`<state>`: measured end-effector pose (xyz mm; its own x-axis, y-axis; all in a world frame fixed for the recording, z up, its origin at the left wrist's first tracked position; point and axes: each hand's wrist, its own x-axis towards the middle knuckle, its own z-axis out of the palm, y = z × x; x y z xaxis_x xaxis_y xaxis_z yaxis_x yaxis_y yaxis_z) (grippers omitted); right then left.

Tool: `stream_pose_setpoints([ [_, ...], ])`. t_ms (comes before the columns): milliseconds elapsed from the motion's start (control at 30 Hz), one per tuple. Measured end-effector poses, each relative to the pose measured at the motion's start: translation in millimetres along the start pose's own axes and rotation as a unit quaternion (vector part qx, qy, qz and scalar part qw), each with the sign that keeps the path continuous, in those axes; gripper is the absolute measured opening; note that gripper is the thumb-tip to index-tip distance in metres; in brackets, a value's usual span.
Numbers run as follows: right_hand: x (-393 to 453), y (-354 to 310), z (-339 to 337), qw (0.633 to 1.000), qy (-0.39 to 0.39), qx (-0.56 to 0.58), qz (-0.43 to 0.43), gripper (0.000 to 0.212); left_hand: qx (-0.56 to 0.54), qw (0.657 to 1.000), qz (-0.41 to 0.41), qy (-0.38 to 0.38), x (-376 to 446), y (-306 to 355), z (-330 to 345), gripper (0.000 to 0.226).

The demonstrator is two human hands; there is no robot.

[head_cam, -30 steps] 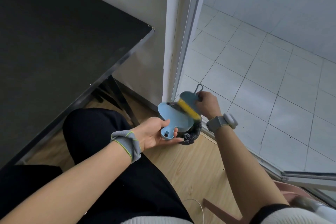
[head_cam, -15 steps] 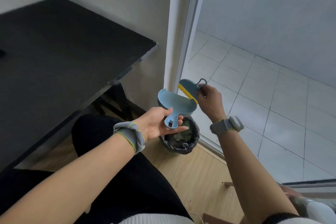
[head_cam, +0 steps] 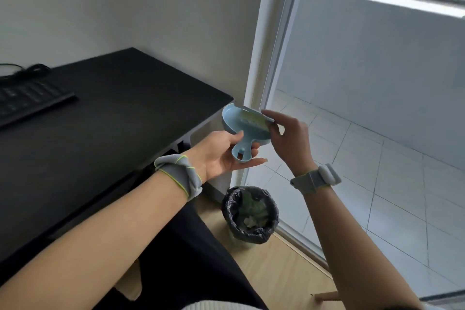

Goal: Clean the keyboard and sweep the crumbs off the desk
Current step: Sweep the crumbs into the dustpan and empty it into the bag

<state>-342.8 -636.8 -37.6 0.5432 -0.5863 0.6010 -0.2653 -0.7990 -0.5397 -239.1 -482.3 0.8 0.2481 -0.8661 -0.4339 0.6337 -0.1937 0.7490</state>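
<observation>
Left hand point(head_cam: 221, 156) gripping dustpan point(head_cam: 245, 126), right hand point(head_cam: 289, 138) seating brush point(head_cam: 254, 118), apparently, above bin point(head_cam: 250, 214); desk point(head_cam: 113, 121) looks swept, task near done.

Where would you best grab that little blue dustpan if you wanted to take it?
By its short handle, coming from below, on the person's side. The dustpan is a wide, shallow scoop that narrows to this stub with a hole through it, and the stub points down toward the left hand, which holds it there. The right hand holds a brush at the pan's far rim.
</observation>
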Motion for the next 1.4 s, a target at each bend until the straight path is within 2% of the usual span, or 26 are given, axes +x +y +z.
stream_pose_setpoints([
  [300,51,-68,14,0.994,0.0,0.06,-0.09,0.037,-0.013,0.996,0.09,0.011,-41,65,-20,0.034],
  [667,98,-150,80,0.958,-0.153,0.126,-0.205,0.036,-0.078,0.982,0.144,0.088,-73,113,-91,0.031],
  [967,106,-194,146,0.921,-0.274,0.175,-0.215,0.037,-0.113,0.96,0.203,0.16,-97,125,-154,0.03],
  [1133,102,-211,167,0.896,-0.347,0.209,-0.183,0.041,-0.116,0.954,0.213,0.175,-105,124,-176,0.033],
  [1267,107,-222,179,0.88,-0.395,0.18,-0.194,0.047,-0.109,0.954,0.219,0.174,-106,127,-190,0.034],
  [1400,109,-229,186,0.874,-0.408,0.143,-0.219,0.052,-0.099,0.954,0.225,0.17,-105,132,-200,0.034],
])
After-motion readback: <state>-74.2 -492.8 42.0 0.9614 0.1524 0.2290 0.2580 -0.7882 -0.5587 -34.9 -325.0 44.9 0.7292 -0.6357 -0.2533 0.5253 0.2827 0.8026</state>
